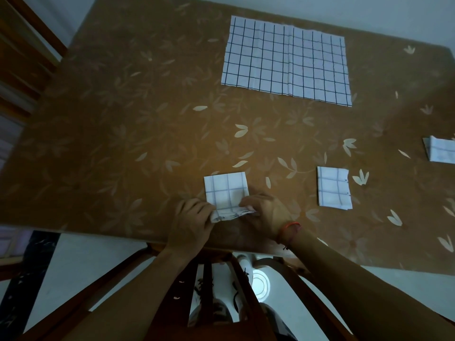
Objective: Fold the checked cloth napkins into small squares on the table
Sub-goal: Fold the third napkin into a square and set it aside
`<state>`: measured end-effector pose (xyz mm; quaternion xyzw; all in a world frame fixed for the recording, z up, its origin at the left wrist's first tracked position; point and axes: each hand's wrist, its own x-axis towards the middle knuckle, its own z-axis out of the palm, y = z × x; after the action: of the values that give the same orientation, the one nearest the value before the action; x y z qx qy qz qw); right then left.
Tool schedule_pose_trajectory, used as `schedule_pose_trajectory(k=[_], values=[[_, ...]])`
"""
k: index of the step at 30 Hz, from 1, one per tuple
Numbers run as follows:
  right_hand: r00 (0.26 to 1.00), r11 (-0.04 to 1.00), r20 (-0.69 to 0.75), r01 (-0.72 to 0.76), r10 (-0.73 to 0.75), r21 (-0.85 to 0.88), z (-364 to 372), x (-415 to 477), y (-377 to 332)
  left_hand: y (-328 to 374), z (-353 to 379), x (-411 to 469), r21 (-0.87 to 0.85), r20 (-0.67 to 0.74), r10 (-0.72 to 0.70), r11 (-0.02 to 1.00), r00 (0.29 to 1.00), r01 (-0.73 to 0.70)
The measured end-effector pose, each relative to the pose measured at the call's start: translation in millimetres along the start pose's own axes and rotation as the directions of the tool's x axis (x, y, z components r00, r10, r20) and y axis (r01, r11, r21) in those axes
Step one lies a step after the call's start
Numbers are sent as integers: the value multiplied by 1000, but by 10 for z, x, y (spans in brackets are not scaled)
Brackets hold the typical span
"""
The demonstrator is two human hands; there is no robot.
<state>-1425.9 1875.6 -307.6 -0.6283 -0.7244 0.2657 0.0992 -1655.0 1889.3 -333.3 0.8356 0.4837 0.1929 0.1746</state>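
A small folded checked napkin (226, 190) lies near the table's front edge. My left hand (190, 223) pinches its near left corner and my right hand (267, 215) pinches its near right edge, which is lifted slightly off the table. A large checked napkin (285, 61) lies flat and unfolded at the far side. A folded square napkin (333, 188) rests to the right of my hands. Another folded napkin (440, 150) sits at the right edge of the view, partly cut off.
The table (123, 134) wears a brown cloth with a pale leaf pattern. A wooden chair (221, 286) stands under the front edge below my arms. Another wooden chair (27, 55) is at the left side.
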Motion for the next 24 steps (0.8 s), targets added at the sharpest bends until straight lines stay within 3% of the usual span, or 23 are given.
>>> schedule_pose_trajectory(k=[2,4,10,16,21,24], values=[[1000,998,10,-26,25,60,-36,33,-20,-10,13,8,-9,-11,-10,1000,1000,10],[990,980,-2,-140,141,139,-85,72,-48,8,3,32,-44,-25,-56,998,998,55],[918,848,23,-374,395,375,-82,213,-34,51,-23,189,-140,-15,-293,947,956,288],[906,830,98,-417,411,371,-149,288,11,-55,15,277,-126,-13,-358,927,934,354],[870,815,75,-485,488,318,-129,390,18,-92,22,316,-133,21,-390,912,921,389],[855,805,68,-509,515,305,-104,459,10,-93,-3,342,-110,-26,-319,943,947,314]])
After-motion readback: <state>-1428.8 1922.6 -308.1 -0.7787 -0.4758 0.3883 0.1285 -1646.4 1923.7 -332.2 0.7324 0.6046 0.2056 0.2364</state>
